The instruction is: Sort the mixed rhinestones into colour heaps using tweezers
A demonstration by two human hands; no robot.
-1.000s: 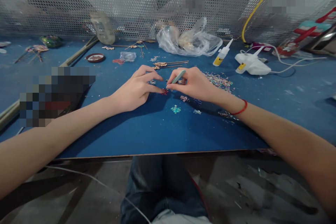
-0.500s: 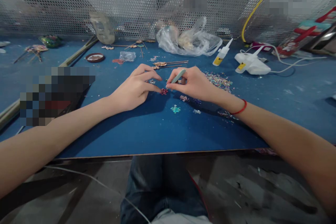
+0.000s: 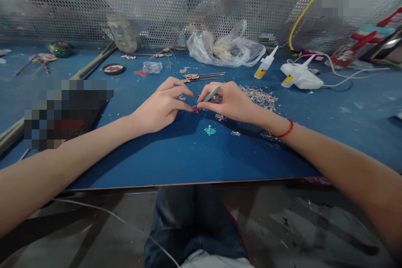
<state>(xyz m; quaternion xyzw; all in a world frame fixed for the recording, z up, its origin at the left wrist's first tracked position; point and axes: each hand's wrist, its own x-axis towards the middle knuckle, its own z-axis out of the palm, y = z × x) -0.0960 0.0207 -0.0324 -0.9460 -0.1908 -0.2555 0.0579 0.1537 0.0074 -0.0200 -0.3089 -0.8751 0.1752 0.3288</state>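
Observation:
My right hand (image 3: 228, 98) pinches a pair of pale green tweezers (image 3: 211, 93), its fingertips low over a small cluster of dark red pieces (image 3: 196, 109) on the blue table. From the left, my left hand (image 3: 163, 106) reaches in with fingers apart, one fingertip touching or close beside that cluster. Nearer the table's front lie a turquoise cluster (image 3: 210, 130), a pink cluster (image 3: 220, 117) and a pale cluster (image 3: 235, 133). The tweezers' tips are hidden by my fingers. A loose spread of tiny multicoloured pieces (image 3: 260, 97) lies beyond my right wrist.
Behind my hands lie gold hairpin-like sticks (image 3: 192, 76), a clear plastic bag (image 3: 226, 48) and a brown lid (image 3: 113, 68). A glue bottle (image 3: 265, 65) and a white glue gun-like device (image 3: 303, 75) stand right. A jar (image 3: 123, 35) is at the back, before a perforated metal screen (image 3: 150, 4).
My right hand with the tweezers has shifted slightly left and down, closer to the dark red cluster. My left hand stays nearly still.

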